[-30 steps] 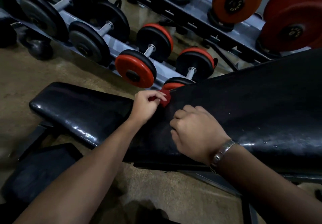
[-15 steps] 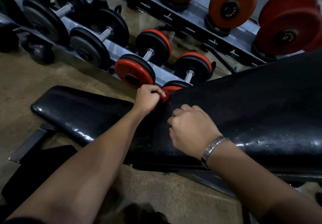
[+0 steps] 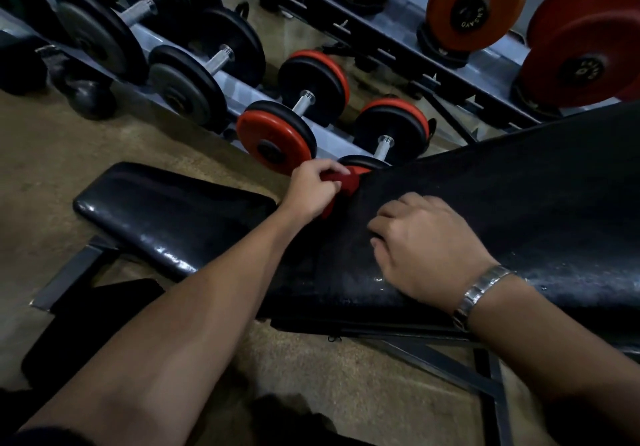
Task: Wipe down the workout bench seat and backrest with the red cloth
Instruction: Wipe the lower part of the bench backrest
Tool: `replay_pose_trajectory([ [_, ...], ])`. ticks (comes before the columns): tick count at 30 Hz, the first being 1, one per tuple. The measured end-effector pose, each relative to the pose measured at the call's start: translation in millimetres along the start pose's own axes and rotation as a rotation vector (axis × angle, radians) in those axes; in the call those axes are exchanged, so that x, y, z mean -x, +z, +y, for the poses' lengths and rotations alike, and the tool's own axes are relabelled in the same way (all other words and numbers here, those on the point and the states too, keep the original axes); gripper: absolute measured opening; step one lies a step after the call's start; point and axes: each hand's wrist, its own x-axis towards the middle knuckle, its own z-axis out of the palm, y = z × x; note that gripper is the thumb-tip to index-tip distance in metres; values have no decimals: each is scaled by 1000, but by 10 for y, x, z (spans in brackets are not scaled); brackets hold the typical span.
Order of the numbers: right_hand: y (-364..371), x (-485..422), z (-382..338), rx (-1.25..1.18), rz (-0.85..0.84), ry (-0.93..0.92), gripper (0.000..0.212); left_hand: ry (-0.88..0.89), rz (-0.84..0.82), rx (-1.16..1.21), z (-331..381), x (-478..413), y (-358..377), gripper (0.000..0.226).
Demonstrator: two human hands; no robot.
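The left hand (image 3: 311, 189) is closed around the bunched red cloth (image 3: 341, 185) at the far edge of the backrest (image 3: 502, 203), near its lower end where it meets the seat (image 3: 166, 210). The right hand (image 3: 426, 248) lies loosely curled and empty on the backrest. To wipe well, I would flatten the cloth under the palm, press evenly, and draw overlapping strokes across the pad, keeping the right hand braced and clear of the dumbbell (image 3: 381, 133) just behind.
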Motion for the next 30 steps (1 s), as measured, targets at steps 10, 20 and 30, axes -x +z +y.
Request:
replay_pose_trajectory([
  [10, -80, -29, 323, 76, 4, 21, 50, -33, -35, -25, 41, 56, -11, 31],
  [20, -134, -94, 498, 91, -57, 25, 35, 61, -113, -86, -56, 133, -103, 32],
  [30, -316, -69, 681, 135, -58, 76, 35, 107, -111, -62, -183, 334, -214, 35],
])
